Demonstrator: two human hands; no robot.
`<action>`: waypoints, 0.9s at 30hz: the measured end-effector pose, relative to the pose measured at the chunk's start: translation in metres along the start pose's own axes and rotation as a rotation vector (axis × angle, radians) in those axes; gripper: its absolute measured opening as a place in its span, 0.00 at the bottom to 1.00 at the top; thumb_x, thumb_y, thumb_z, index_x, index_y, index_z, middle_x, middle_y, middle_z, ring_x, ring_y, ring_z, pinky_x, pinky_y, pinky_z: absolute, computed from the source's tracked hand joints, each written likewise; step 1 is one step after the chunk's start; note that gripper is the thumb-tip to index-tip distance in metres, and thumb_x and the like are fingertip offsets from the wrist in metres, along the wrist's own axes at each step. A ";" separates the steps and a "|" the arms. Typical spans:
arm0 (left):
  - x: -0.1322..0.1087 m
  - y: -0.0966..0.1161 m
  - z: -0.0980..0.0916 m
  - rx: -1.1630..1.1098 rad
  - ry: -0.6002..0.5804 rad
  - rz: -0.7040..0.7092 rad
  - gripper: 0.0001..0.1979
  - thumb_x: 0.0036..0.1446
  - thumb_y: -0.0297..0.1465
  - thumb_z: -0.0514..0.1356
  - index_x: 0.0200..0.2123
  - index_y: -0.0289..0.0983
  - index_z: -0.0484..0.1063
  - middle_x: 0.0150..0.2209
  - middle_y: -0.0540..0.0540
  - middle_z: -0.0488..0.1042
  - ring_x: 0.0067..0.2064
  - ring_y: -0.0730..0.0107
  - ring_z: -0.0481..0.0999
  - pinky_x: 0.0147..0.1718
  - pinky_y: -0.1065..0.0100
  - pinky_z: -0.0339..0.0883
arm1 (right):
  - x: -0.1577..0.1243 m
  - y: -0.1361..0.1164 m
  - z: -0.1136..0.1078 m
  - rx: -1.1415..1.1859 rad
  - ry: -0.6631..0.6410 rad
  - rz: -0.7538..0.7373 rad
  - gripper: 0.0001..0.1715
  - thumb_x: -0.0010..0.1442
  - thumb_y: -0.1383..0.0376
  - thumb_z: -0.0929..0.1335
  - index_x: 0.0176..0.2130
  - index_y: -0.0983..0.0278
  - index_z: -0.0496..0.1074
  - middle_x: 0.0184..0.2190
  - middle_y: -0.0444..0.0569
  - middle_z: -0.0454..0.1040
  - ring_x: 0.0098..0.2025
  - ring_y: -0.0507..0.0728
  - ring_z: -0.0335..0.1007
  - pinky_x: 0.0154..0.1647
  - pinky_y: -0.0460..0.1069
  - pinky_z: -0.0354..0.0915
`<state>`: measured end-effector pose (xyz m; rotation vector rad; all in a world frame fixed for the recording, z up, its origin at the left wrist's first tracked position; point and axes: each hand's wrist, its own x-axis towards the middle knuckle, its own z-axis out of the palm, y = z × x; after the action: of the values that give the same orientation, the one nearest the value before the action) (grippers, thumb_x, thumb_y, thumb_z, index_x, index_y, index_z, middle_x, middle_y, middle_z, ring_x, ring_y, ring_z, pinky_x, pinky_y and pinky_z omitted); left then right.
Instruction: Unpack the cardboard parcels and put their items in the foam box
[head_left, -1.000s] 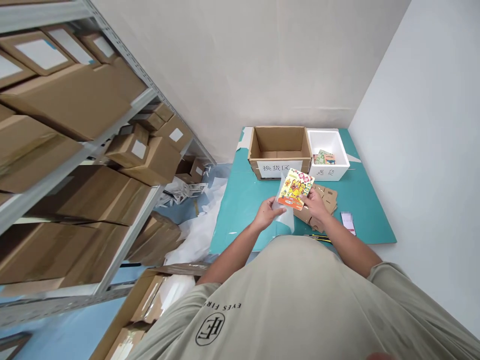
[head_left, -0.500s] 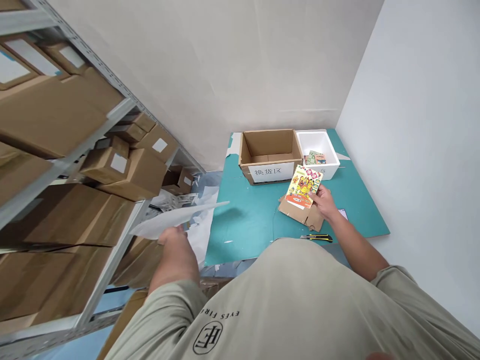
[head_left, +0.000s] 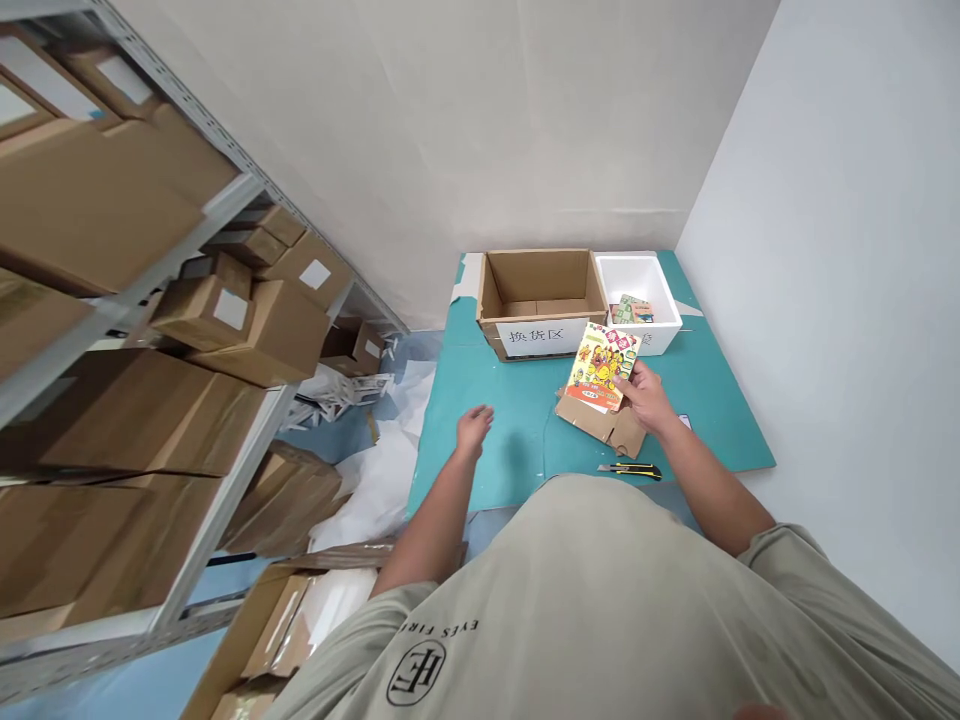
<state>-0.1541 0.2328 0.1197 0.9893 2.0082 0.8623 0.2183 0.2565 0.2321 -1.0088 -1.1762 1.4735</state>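
My right hand (head_left: 646,397) grips a yellow and orange picture book (head_left: 602,366) by its lower right edge, with the cartoon cover facing up. Beneath the book lies a flattened piece of brown cardboard (head_left: 626,436) on the green table (head_left: 502,385). Over the table's left part, my left hand (head_left: 475,430) is held out with its fingers stretched and nothing in them. A yellow and black utility knife (head_left: 634,470) rests near the front edge, its blade pointing left.
An open cardboard box (head_left: 544,340) with a white label stands beside a white foam box (head_left: 660,335) holding several small books (head_left: 634,309). Shelves of cartons (head_left: 277,325) rise at left. White wrapping sheets (head_left: 375,475) cover the floor, near an open carton (head_left: 247,630).
My left hand has let go of a thin white sheet and moved right, over the table. The right hand keeps the picture book almost in place. The view has shifted slightly.
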 end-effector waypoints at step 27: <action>-0.139 0.161 0.044 -0.841 -0.491 0.289 0.37 0.44 0.60 0.84 0.45 0.38 0.86 0.40 0.42 0.90 0.36 0.59 0.90 0.34 0.62 0.88 | -0.022 -0.040 0.018 0.248 -0.120 0.011 0.41 0.59 0.48 0.87 0.64 0.54 0.77 0.57 0.50 0.87 0.54 0.66 0.88 0.37 0.53 0.87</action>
<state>0.0012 0.2037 0.2691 0.8693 0.9432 1.3085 0.2126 0.2343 0.2753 -0.7679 -1.0411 1.6613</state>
